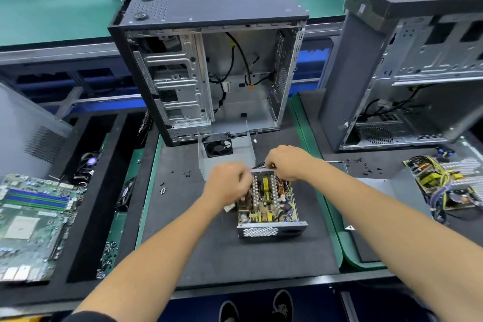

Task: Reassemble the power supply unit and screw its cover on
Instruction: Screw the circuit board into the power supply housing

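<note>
The open power supply unit (269,206) sits on the dark mat of the worktop (235,256), its perforated end wall toward the person and its circuit board, heatsinks and coils exposed from above. With the cover off, both hands can reach the far end of the chassis, where the coloured wire bundle (264,165) leaves the board.

The left hand (227,184) lies over the unit's far left corner with fingers curled inward; motion blur hides exactly what they pinch, so I cannot tell whether they hold a wire, the chassis edge or nothing. The right hand (287,162) comes in from the other side, its fingers bent down around the wires at the far rim, apparently gripping or tucking them. Judging by this, the step in hand is dressing the cables so the cover can close without trapping them.

The cover (224,154), a folded sheet-metal shell with a black fan (219,147) mounted inside, stands just behind the unit, near enough to drop on once the wiring is settled. Loose black screws (187,173) lie scattered on the mat to the left, within reach for fastening.

Behind stands an empty computer case (209,65) with its side open; a motherboard (34,222) rests in a tray at far left, and another stripped supply board (449,185) at far right.
</note>
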A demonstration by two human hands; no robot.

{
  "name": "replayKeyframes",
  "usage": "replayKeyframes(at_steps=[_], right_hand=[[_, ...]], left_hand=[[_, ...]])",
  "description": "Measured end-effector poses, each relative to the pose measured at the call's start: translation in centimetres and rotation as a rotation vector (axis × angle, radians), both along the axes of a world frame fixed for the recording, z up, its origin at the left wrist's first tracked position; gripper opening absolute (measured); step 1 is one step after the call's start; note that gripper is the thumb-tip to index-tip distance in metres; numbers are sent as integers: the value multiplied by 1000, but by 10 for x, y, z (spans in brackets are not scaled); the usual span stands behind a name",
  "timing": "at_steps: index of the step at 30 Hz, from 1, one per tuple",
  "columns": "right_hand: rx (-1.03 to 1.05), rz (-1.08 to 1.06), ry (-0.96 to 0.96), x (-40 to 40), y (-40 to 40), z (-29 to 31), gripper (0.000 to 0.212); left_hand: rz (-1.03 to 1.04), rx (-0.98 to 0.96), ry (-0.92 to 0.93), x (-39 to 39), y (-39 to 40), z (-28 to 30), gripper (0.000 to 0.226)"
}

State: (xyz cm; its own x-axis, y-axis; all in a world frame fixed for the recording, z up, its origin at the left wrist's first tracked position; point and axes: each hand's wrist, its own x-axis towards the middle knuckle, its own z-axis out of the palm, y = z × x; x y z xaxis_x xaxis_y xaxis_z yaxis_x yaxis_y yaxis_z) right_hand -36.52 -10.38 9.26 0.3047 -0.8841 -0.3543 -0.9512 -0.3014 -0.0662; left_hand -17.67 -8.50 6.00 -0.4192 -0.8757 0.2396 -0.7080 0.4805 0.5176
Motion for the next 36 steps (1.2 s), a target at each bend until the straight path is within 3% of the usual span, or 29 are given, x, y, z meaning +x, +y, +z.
replayKeyframes(at_steps=[4,6,8,11,14,19,23,26,33,36], right_hand=[[91,80,-3,5,-6,23,18],[26,74,-140,17,-13,47,20],[-125,38,-373,40,-18,71,15],[-263,-2,-756,81,-20,93,14],[-222,-47,-898,113,-26,94,32],[-121,-135,-846,142,-46,66,51],[-158,-160,-770,154,-60,54,53],[-155,-173,-760,158,-65,51,52],[-157,-221,-767,154,-71,52,46],[-135,-237,-759,148,-71,58,41]], left_hand=[[549,47,68,56,-21,-19,40],[768,147,105,86,-27,-29,32],[843,227,111,115,-27,-37,21],[829,300,98,147,-25,-45,7],[790,327,41,163,-28,-46,14],[539,288,-82,170,-44,-43,13],[296,251,-264,164,-61,-43,17],[178,234,-293,157,-72,-48,19],[162,287,-281,156,-87,-55,10],[264,257,-16,147,-88,-43,7]])
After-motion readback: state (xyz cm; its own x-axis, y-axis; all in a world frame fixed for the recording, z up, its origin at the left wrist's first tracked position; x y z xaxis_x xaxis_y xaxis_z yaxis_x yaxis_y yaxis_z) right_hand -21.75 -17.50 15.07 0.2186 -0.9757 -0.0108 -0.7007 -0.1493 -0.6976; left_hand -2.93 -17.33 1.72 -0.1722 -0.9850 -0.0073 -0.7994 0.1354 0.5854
